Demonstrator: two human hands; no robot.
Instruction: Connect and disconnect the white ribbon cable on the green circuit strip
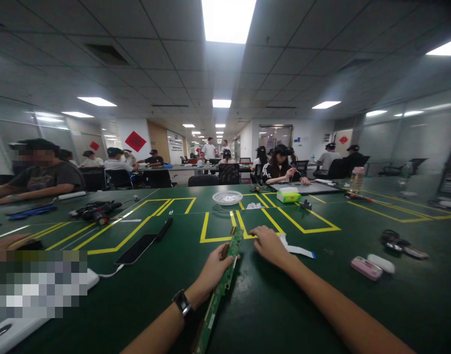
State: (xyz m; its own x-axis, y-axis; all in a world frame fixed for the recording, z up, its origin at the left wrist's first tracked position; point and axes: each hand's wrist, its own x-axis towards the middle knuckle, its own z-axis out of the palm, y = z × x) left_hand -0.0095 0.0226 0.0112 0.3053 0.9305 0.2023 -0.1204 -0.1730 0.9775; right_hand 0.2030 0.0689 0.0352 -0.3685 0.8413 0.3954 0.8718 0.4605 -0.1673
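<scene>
A long, narrow green circuit board (pixel 222 287) is held tilted above the dark green table (pixel 284 305). My left hand (pixel 212 269), with a black watch on its wrist, grips the board around its upper half. Just right of the board's far end is my right hand (pixel 268 244), its fingers bent toward the board; its fingertips are too small to tell whether they pinch anything. A white flat ribbon cable (pixel 297 250) with a blue end lies on the table beyond my right wrist.
A black phone (pixel 137 249) with a white cable lies left, near a white power strip (pixel 26 322). Farther off are a white basket (pixel 227 197) and a green tissue pack (pixel 288 196). Pink and white cases (pixel 366 268) lie right. Another person's hand (pixel 8 243) is at far left.
</scene>
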